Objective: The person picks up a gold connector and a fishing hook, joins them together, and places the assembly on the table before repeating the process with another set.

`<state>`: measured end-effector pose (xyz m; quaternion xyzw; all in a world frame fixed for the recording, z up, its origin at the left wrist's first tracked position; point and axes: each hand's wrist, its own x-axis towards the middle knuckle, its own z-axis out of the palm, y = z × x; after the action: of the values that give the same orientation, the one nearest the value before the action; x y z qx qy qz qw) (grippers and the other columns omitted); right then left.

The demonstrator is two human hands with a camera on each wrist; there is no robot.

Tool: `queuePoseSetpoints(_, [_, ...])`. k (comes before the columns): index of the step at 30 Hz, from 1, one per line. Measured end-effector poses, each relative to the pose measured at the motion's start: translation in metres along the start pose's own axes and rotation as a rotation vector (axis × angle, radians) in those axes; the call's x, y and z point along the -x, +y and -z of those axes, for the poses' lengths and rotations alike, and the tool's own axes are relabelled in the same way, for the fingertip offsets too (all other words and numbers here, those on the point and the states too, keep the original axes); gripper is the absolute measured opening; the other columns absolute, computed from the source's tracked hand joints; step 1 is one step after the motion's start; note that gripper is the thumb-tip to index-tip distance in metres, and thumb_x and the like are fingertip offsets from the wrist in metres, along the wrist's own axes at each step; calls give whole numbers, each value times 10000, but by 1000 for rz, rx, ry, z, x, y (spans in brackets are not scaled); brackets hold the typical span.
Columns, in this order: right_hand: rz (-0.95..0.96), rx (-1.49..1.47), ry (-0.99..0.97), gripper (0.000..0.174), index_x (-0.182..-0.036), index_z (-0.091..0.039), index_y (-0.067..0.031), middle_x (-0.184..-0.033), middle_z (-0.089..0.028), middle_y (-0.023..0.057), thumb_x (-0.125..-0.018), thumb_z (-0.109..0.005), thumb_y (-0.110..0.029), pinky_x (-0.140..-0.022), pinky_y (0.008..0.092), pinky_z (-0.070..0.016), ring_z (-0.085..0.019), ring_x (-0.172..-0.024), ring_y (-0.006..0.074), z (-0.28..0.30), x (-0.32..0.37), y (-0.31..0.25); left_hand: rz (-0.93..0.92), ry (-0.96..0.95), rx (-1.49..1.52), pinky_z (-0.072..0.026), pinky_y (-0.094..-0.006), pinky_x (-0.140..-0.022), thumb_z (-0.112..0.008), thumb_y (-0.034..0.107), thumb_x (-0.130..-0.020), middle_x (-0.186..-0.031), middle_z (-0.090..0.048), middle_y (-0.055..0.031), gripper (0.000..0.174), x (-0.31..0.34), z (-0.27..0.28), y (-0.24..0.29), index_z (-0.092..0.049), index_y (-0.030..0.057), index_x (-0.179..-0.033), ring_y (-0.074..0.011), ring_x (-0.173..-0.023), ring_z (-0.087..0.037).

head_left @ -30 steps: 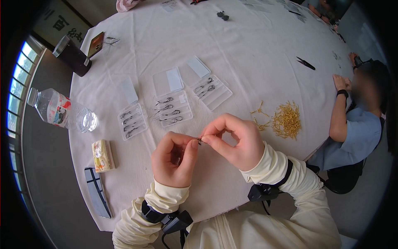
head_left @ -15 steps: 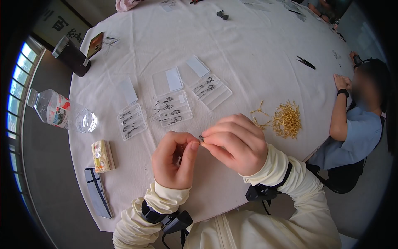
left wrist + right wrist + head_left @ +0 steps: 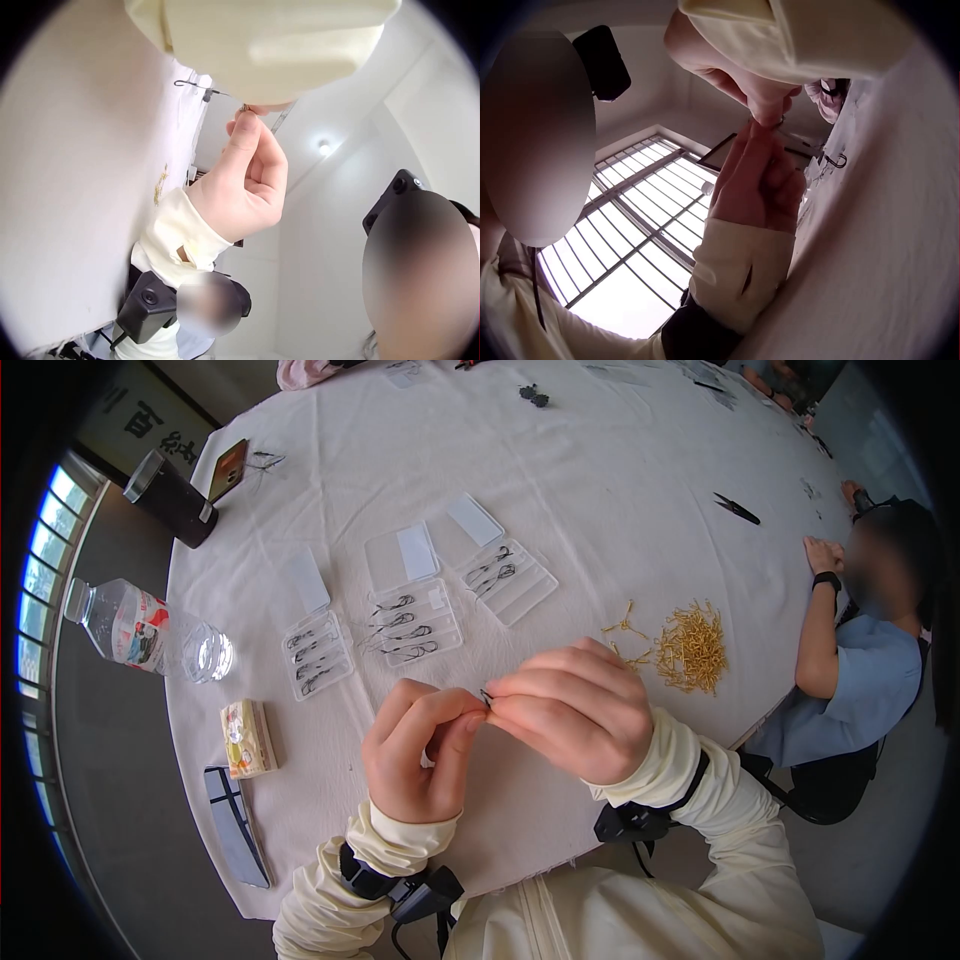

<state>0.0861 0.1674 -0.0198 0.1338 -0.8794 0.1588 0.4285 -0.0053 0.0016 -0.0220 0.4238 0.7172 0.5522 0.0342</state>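
In the head view, my left hand (image 3: 420,750) and right hand (image 3: 580,710) meet fingertip to fingertip above the table's near part. Between them the thumbs and forefingers pinch a small dark fishing hook (image 3: 486,697), mostly covered by the fingers. A hooked dark end (image 3: 840,160) juts out past the fingertips in the right wrist view. The left wrist view shows its curved tip (image 3: 182,83) too, with a bit of grey metal at the fingertips. Beyond the hands, three clear boxes hold dark looped rigs: left box (image 3: 337,663), middle box (image 3: 447,600), right box (image 3: 540,582).
A heap of small gold metal pieces (image 3: 692,648) lies right of my hands. Black snips (image 3: 737,509) lie farther back. On the left stand a water bottle (image 3: 140,625), a dark tumbler (image 3: 172,500) and a tissue pack (image 3: 247,738). Another person (image 3: 845,650) sits at the right.
My right hand's fingers have come together, closing the round gap between thumb and forefinger. A dark tip now shows above the fingertips. The left hand has barely shifted; the boxes stay put.
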Motion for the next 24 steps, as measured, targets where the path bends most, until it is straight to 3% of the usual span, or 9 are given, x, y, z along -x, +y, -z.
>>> queuePoseSetpoints(5, [-41,-97,21,192,-794,-633,-61,-776,-646,28,-708,-790,-130,-634,286,-471,-619,-699,175,-1,1,9,-85,-96,9,-397,-249,-532,-662,-16,-863,-790,-567,-46,70,-6,7,-6,-674,23,-921,-119,-597,-496])
queuePoseSetpoints(10, [-351,-429,-231,316,-719,-552,-81,-641,-554,13,-715,-847,-196,-533,313,-419,-508,-565,180,9,0,23,52,-290,145,-400,-242,-580,-641,11,-892,-811,-571,-51,29,-8,10,-8,-651,20,-917,-117,-632,-497])
queuePoseSetpoints(12, [-423,-494,-246,327,-716,-542,-72,-641,-552,11,-751,-840,-202,-524,294,-411,-515,-580,157,10,1,23,96,-290,250,-399,-235,-597,-630,42,-917,-825,-573,-45,27,-7,9,-11,-640,19,-927,-109,-646,-493])
queuePoseSetpoints(14, [-590,-778,-253,271,-751,-554,-50,-678,-562,-9,-843,-771,-184,-553,261,-419,-521,-618,98,13,0,24,139,-288,356,-398,-228,-614,-619,73,-941,-839,-576,-40,56,-4,8,-12,-628,18,-937,-101,-660,-489])
queuePoseSetpoints(15, [-588,-777,-250,271,-751,-554,-50,-678,-562,-9,-843,-771,-184,-553,261,-419,-521,-618,98,11,1,23,247,-265,489,-391,-222,-618,-607,104,-960,-859,-576,-32,86,-2,8,-12,-617,18,-955,-91,-672,-483])
queuePoseSetpoints(17, [-887,-1120,-168,175,-869,-612,-14,-756,-582,-19,-915,-687,-165,-597,226,-432,-529,-684,52,6,3,19,352,-240,618,-383,-215,-622,-595,134,-979,-878,-575,-24,117,-1,8,-12,-607,18,-974,-81,-683,-478])
queuePoseSetpoints(18, [-882,-1120,-166,175,-869,-612,-14,-756,-582,-19,-915,-687,-165,-597,226,-432,-529,-684,52,6,4,19,384,-206,677,-347,-217,-587,-581,147,-986,-847,-527,-9,127,-1,9,-13,-580,20,-989,-66,-658,-423])
queuePoseSetpoints(20, [-1015,-1088,-394,189,-1041,-645,14,-833,-614,-10,-941,-639,-147,-638,208,-451,-550,-722,48,6,4,19,412,-171,733,-310,-219,-553,-568,159,-994,-816,-479,5,138,-1,9,-16,-554,22,-1005,-51,-633,-369])
queuePoseSetpoints(24, [-1113,-1209,-426,255,-1127,-651,14,-858,-638,-2,-937,-652,-155,-652,208,-460,-571,-751,55,-4,5,9,379,-128,844,-312,-213,-546,-534,141,-1008,-850,-490,0,118,-1,8,-23,-547,28,-1041,-49,-620,-348])
